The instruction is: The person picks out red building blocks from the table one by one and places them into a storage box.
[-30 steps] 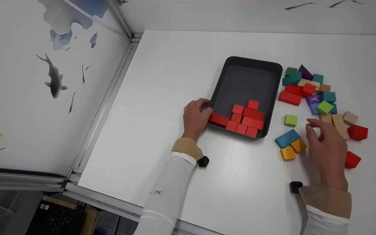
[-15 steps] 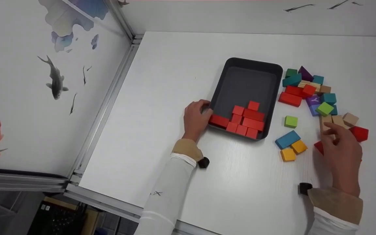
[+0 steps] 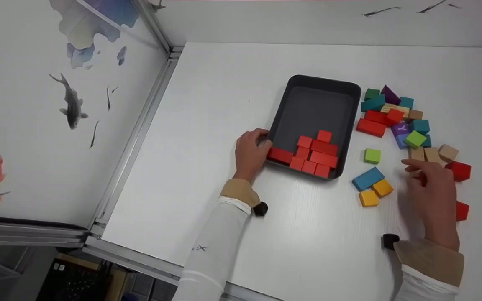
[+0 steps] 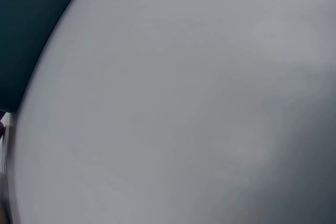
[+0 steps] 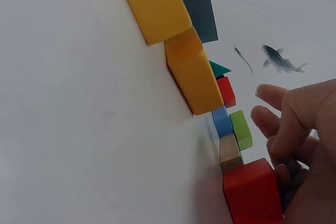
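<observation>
In the head view my left hand [image 3: 251,151] grips the left rim of a dark grey tray [image 3: 314,104]; the left wrist view catches only the tray's dark side [image 4: 37,35] and a sliver of fingers. Several red blocks [image 3: 323,158] fit together at the tray's near end. To the right, my right hand [image 3: 433,188] hovers over the table with thumb and index finger apart, nothing between them, and the other fingers loosely bent. A red block [image 5: 252,192] lies beneath it, right at the bent fingers in the right wrist view; its end [image 3: 462,211] pokes out beside the hand.
Mixed blocks spread right of the tray: a red one [image 3: 370,127], a lime cube [image 3: 372,156], a blue block [image 3: 367,178], a yellow one [image 3: 368,198], a wooden one [image 3: 447,153] and a faceted red one [image 3: 458,171]. Walls [image 3: 329,21] bound the back and left.
My right hand moved right over the wooden blocks and red block, then slightly back toward me. A red corner left of the hand half a second ago is now covered. The left hand keeps its place.
</observation>
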